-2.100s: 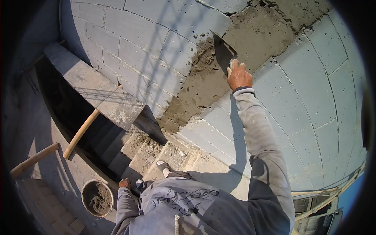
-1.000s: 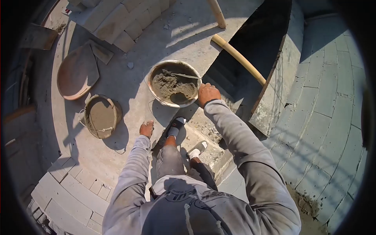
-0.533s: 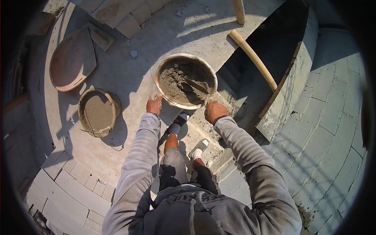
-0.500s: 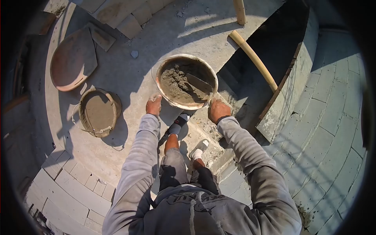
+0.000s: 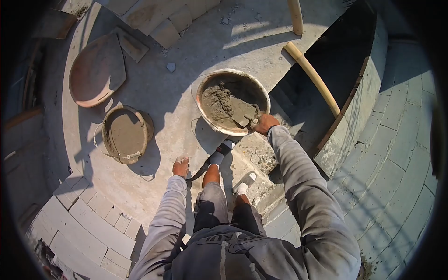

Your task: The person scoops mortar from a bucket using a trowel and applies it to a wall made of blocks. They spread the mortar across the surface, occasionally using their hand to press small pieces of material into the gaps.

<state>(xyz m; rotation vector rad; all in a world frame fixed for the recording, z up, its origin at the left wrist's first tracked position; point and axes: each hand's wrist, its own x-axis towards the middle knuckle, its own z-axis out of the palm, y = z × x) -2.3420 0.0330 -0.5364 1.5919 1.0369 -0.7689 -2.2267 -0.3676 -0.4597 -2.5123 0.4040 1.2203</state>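
Note:
A bucket [image 5: 203, 116] holding grey wet mortar [image 5: 218, 99] stands in front of me. My right hand [image 5: 267, 124] is closed round the handle of a trowel [image 5: 243, 112] at the bucket's near right rim. The trowel's blade lies in the mortar and is smeared with it; the handle is mostly hidden by my fingers. My left hand [image 5: 181, 166] hangs apart from the bucket, to its lower left. Its fingers are loosely bent and a little apart, with nothing seen in them.
A second bucket [image 5: 148, 132] of smooth mortar stands at left, below a shallow reddish basin [image 5: 95, 77]. On the right, a dark opening is crossed by a bamboo pole [image 5: 313, 77] beside a concrete edge [image 5: 357, 98]. Rubble [image 5: 257, 151] lies near my feet; paving blocks [image 5: 95, 225] are lower left.
My left hand has drawn back from near the bucket's rim toward me. The trowel's blade has shifted and lies lower in the mortar. The whole view has moved slightly.

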